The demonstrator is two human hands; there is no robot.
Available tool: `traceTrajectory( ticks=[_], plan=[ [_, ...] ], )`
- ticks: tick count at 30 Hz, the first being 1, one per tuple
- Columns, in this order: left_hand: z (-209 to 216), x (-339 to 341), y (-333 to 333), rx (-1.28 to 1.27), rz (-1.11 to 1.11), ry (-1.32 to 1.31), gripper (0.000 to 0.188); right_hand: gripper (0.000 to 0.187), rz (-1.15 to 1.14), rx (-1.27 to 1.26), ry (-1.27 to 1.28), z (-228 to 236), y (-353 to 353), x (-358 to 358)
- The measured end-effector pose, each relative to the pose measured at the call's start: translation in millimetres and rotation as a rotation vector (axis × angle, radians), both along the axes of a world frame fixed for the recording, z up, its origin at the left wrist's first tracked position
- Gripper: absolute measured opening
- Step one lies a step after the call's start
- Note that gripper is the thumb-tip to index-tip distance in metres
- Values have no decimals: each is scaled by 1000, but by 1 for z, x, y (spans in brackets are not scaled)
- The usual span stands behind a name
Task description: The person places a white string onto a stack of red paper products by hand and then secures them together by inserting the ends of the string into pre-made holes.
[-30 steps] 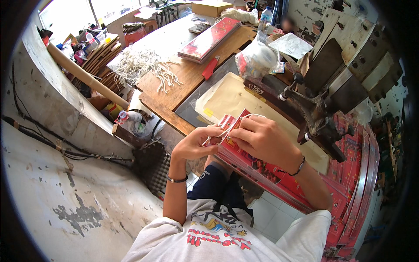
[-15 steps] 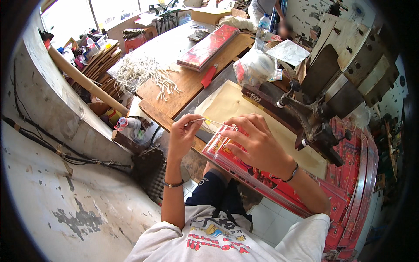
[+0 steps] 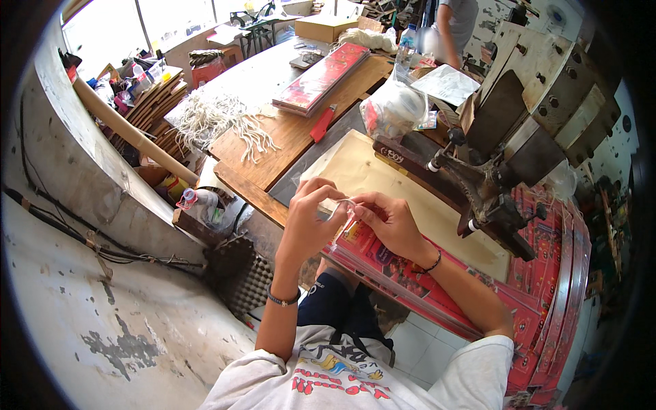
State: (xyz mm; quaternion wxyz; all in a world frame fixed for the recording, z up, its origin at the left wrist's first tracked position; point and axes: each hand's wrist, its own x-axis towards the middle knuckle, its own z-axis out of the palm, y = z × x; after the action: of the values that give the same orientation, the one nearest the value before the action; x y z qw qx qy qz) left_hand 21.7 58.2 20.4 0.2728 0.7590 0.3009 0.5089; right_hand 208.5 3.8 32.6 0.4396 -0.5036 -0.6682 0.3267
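My left hand [image 3: 313,213] and my right hand [image 3: 391,222] meet at the far left end of a stack of red printed sheets [image 3: 386,263]. A short white cord [image 3: 349,203] runs between them, pinched at the fingertips of both hands. Its lower part, close to the sheets, is hidden behind my fingers. The stack lies slantwise along the near edge of the work surface, under my right forearm. Farther off, a loose heap of white cords [image 3: 219,116] lies beside a red box cutter [image 3: 323,124].
Beyond the stack stands a dark metal machine [image 3: 478,174] over a beige board [image 3: 417,195]. Another red bundle [image 3: 321,78] rests on the wooden board. A filled plastic bag [image 3: 394,106] sits nearby. More red sheets [image 3: 547,273] are piled at right. A person [image 3: 459,27] stands at the back.
My hands have come closer together; the cord stretched between them is now a short piece at the fingertips. The right hand has turned from spread over the stack to a pinch.
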Motion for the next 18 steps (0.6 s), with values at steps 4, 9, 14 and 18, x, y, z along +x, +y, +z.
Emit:
traceTrajectory(
  ticks=[4,9,14,18],
  plan=[
    [-8,0,4,-34,149,-88,11,21,-21,111,-2,-9,1,2],
    [-17,1,3,-601,-305,-595,11,18,-25,129,-97,-5,2,5],
    [-19,8,-1,-794,-445,-908,9,16,-42,121,-97,-2,2,4],
    [-20,14,-4,-808,-438,-935,8,16,-69,18,89,-8,2,4]
  ],
)
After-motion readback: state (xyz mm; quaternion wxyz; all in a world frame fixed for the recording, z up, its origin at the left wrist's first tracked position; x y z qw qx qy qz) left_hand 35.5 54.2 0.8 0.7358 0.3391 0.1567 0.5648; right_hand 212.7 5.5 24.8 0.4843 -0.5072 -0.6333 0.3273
